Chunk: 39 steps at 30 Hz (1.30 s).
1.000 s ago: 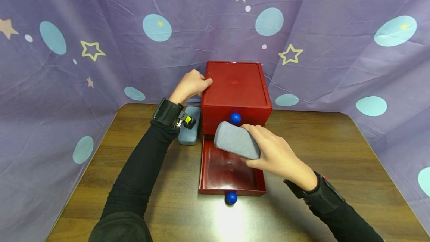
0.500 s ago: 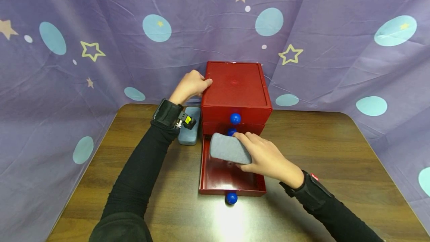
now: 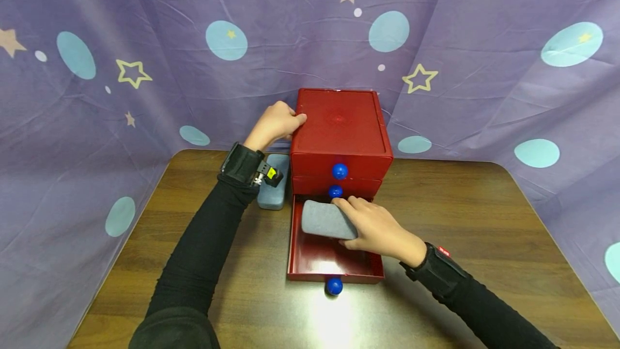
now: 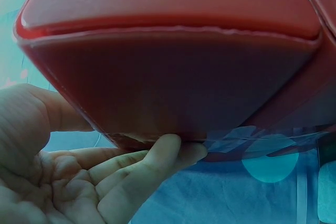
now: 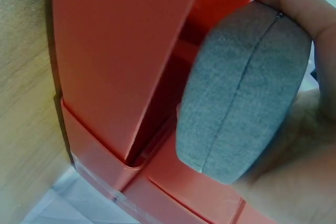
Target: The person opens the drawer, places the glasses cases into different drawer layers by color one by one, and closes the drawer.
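My left hand [image 3: 275,124] grips the far left part of a red drawer cabinet [image 3: 341,125], with the thumb over its top edge and the fingers around the side and back, as the left wrist view shows. In my right hand [image 3: 380,230] is a grey fabric-covered glasses case [image 3: 325,220], held by one end with thumb and fingers. A seam runs along this case [image 5: 239,85] in the right wrist view. The case is over the pulled-out bottom drawer [image 3: 329,264]; whether it touches the drawer floor cannot be told.
A blue-grey case [image 3: 272,193] lies on the wooden table [image 3: 460,220] along the cabinet's left side, partly behind my left wrist strap. Blue knobs [image 3: 334,286] mark the drawer fronts. Against the table's back edge hangs a purple patterned cloth [image 3: 300,26].
My right hand has lowered the grey glasses case toward the bottom drawer, levelling it and uncovering the middle knob. My left hand has stayed on the cabinet.
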Each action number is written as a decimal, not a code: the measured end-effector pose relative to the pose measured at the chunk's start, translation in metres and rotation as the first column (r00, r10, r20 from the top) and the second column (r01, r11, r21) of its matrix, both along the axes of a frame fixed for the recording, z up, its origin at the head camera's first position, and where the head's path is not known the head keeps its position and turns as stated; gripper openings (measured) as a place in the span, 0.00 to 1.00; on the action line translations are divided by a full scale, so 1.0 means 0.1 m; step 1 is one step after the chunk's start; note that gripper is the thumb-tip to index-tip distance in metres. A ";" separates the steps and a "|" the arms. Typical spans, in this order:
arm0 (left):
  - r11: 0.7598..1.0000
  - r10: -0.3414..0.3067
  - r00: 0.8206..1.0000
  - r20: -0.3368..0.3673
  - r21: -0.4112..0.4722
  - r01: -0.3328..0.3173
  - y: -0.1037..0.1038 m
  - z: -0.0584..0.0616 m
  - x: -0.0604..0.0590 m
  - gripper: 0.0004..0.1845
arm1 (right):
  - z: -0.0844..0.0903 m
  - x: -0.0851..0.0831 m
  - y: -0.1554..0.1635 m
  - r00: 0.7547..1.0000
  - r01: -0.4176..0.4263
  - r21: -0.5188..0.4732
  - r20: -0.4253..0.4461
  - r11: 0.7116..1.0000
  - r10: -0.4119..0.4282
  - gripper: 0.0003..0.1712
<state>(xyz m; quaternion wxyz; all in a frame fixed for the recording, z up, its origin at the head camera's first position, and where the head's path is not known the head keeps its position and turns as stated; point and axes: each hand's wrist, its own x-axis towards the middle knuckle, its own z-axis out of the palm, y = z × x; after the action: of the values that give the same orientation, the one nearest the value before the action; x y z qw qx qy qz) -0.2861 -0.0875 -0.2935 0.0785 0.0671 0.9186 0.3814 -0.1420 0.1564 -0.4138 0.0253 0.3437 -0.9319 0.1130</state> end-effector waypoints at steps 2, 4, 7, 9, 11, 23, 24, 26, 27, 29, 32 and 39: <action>1.000 0.002 1.000 0.002 0.001 -0.002 0.00 0.00 0.00 0.28 | -0.01 -0.01 0.00 1.000 -0.002 0.010 0.008 1.000 0.002 0.51; 1.000 0.002 1.000 0.001 0.003 -0.002 0.00 0.00 0.00 0.28 | -0.03 -0.01 0.00 1.000 -0.005 0.017 0.015 1.000 0.005 0.50; 1.000 0.000 1.000 -0.001 0.002 0.000 0.00 0.00 0.01 0.29 | -0.05 -0.02 0.00 1.000 -0.009 0.026 0.022 1.000 0.009 0.50; 1.000 -0.003 1.000 -0.002 0.003 0.003 0.00 0.00 0.01 0.29 | -0.06 -0.02 0.00 1.000 -0.011 0.031 0.028 0.999 0.010 0.50; 1.000 -0.003 1.000 0.002 0.006 0.003 0.00 0.00 0.01 0.29 | -0.07 -0.03 0.00 0.999 -0.011 0.036 0.034 0.999 0.010 0.50; 1.000 0.008 1.000 0.007 0.016 -0.008 0.00 -0.01 0.02 0.29 | -0.11 -0.10 -0.04 0.998 -0.008 0.049 0.067 0.999 0.005 0.50; 1.000 0.008 1.000 0.007 0.016 -0.008 0.00 -0.01 0.02 0.29 | -0.11 -0.11 -0.04 0.998 -0.008 0.051 0.070 0.999 0.004 0.50; 1.000 0.008 1.000 0.008 0.015 -0.008 0.00 -0.01 0.01 0.29 | -0.12 -0.12 -0.04 0.997 -0.010 0.055 0.077 0.998 0.005 0.50; 1.000 0.009 1.000 0.010 0.017 -0.009 0.00 -0.01 0.01 0.29 | -0.11 -0.13 -0.04 0.996 -0.010 0.059 0.087 0.998 0.005 0.50; 1.000 0.010 1.000 0.014 0.019 -0.011 0.01 -0.01 0.01 0.29 | -0.11 -0.14 -0.05 0.994 -0.012 0.069 0.108 0.998 0.005 0.50; 1.000 0.015 1.000 0.021 0.023 -0.015 0.01 0.00 0.01 0.30 | -0.10 -0.17 -0.06 0.991 -0.020 0.088 0.137 0.996 0.007 0.50; 1.000 0.012 1.000 0.014 0.026 -0.013 0.01 -0.01 0.02 0.30 | -0.08 -0.23 -0.11 0.985 -0.035 0.131 0.172 0.991 0.012 0.50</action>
<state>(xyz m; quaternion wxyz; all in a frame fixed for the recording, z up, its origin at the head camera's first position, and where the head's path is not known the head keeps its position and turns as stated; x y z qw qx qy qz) -0.2845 -0.0870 -0.2945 0.0816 0.0598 0.9134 0.3944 -0.1649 0.1451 -0.4221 -0.0792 0.3448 -0.9319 0.0797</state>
